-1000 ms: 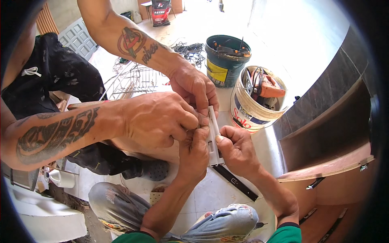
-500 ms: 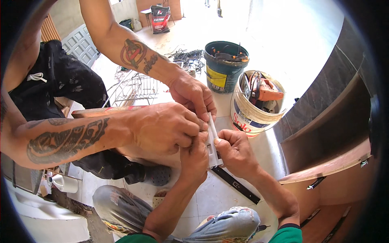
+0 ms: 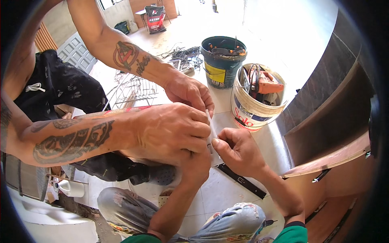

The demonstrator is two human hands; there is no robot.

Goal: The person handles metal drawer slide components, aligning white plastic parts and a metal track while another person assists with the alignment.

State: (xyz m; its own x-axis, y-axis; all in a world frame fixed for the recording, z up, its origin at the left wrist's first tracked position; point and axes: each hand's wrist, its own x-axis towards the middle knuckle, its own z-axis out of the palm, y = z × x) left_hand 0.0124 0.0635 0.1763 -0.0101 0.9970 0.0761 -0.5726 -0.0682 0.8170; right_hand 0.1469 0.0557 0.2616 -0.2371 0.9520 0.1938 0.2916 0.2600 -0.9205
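Observation:
A narrow white slotted piece (image 3: 213, 129) stands between my two hands and those of a co-worker. My right hand (image 3: 239, 148) pinches its right edge, thumb against its face. My left hand (image 3: 196, 166) is closed at its lower left side, the fingers partly covered by the co-worker's near hand (image 3: 174, 129). The co-worker's far hand (image 3: 192, 93) holds the upper end. Below my right hand, a black drawer slide (image 3: 243, 182) runs slantwise; whether it touches the white piece is hidden.
Beyond stand a dark green bucket (image 3: 223, 67) of tools and a white bucket (image 3: 259, 99) with an orange power tool. At right is a cabinet (image 3: 324, 170) with rails. Cables (image 3: 186, 56) and a wire rack (image 3: 135, 92) lie farther off. A white jug (image 3: 72, 188) is at left.
The co-worker's near hand has shifted right and now covers more of the white piece and of my left hand. My right hand keeps its pinch. The view has tilted slightly.

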